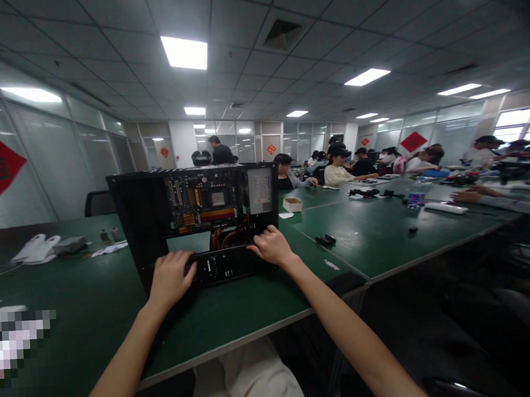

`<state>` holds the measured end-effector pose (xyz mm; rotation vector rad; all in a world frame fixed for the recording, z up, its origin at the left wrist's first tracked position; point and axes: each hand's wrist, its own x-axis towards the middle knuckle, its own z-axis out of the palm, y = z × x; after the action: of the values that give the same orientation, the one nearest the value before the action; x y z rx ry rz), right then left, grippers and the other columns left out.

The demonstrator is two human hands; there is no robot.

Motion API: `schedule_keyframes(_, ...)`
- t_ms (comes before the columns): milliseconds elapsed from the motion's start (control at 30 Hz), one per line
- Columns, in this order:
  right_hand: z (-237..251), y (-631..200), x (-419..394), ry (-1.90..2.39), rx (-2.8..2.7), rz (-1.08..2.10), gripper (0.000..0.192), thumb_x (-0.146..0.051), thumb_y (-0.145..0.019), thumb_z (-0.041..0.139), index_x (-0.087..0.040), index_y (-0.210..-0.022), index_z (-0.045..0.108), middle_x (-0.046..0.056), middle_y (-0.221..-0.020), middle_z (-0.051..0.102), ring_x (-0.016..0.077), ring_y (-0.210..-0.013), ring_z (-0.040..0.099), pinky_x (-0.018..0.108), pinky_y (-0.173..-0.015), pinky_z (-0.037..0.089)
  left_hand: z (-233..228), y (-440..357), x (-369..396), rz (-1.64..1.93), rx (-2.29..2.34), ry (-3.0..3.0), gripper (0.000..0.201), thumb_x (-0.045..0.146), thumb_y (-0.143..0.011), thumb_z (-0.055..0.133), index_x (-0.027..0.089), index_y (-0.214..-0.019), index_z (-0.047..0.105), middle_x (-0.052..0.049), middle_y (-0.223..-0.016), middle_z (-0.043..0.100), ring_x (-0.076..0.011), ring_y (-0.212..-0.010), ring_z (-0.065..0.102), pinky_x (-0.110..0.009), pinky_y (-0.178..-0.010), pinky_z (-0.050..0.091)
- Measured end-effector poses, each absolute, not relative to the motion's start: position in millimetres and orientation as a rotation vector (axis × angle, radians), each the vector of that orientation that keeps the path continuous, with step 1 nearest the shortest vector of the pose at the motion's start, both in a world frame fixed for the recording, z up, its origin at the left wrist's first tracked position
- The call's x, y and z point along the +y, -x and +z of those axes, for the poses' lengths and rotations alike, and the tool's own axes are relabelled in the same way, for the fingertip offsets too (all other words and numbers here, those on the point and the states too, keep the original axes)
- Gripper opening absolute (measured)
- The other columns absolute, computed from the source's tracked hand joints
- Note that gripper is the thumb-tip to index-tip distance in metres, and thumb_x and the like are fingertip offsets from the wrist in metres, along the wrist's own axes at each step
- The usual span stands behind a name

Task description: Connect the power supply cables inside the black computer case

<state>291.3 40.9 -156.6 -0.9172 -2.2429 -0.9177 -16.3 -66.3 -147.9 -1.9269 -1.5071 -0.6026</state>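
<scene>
**A:** so what's going on with the hands here?

**B:** both are on the open computer case (pixel 151 228) sitting on the green table (pixel 97 314). The left hand (pixel 170 278) is laid over the near bottom edge of the case, fingers curled down onto the black front strip, palm down. The right hand (pixel 271 246) is a bit further along the same edge, fingers bent and hooked over the rim just below the red cables (pixel 225 235).

**A:** gripping it or just resting?

**B:** honestly can't tell how hard. Both are half closed around the edge and touching it; neither is holding anything loose.

**A:** what's inside the case?

**B:** right past the fingers there's the motherboard (pixel 203 203) standing upright, with the power supply (pixel 260 190) above the right hand. Side panel is off, so you look straight in.

**A:** anything else around?

**B:** off past the left hand, well apart from the case, a pair of white gloves (pixel 34 249) and some small bits lying on the table. Beyond the right hand there's a small cardboard box (pixel 292 204), and nearer, a couple of little black parts (pixel 326 240). Other people (pixel 341 171) sit at the far tables, well away from both hands, and someone's arm (pixel 496 201) rests on the table way out to the right.
</scene>
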Motion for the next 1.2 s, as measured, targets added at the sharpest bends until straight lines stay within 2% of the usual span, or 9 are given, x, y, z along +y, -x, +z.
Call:
schedule_keyframes(267, -156.7, -289.3, 39.9, 0.951, -2.220, -0.916, 0.049, -0.053, -0.098, 0.044, -0.015, -0.078, 0.067, 0.010, -0.073, 0.071, 0.0200, -0.070, 0.060, 0.036, -0.086, 0.032, -146.7, 15.1, -67.9, -0.577, -1.493, 1.915, 0.036, 0.036, -0.096, 0.041, 0.014, -0.111, 0.066, -0.014, -0.100, 0.070, -0.0299, -0.092, 0.062, -0.042, -0.080, 0.040)
schedule_keyframes(767, -156.0, -286.9, 30.7, 1.041, -2.258, -0.899, 0.048, -0.052, -0.099, 0.042, -0.014, -0.082, 0.067, 0.010, -0.075, 0.071, 0.0217, -0.073, 0.061, 0.036, -0.086, 0.030, -150.6, 13.6, -67.6, -0.592, -1.531, 1.905, 0.036, 0.041, -0.097, 0.043, 0.016, -0.111, 0.065, -0.011, -0.100, 0.069, -0.0293, -0.094, 0.059, -0.042, -0.082, 0.038)
schedule_keyframes(1200, -156.2, -281.5, -8.9, 1.098, -2.193, -0.912, 0.044, -0.049, -0.099, 0.045, -0.014, -0.081, 0.064, 0.012, -0.075, 0.069, 0.0244, -0.074, 0.061, 0.039, -0.090, 0.032, -152.9, 5.1, -85.7, -0.601, -1.628, 1.789, 0.044, 0.048, -0.098, 0.038, 0.015, -0.104, 0.067, -0.012, -0.099, 0.068, -0.0308, -0.096, 0.058, -0.047, -0.093, 0.038)
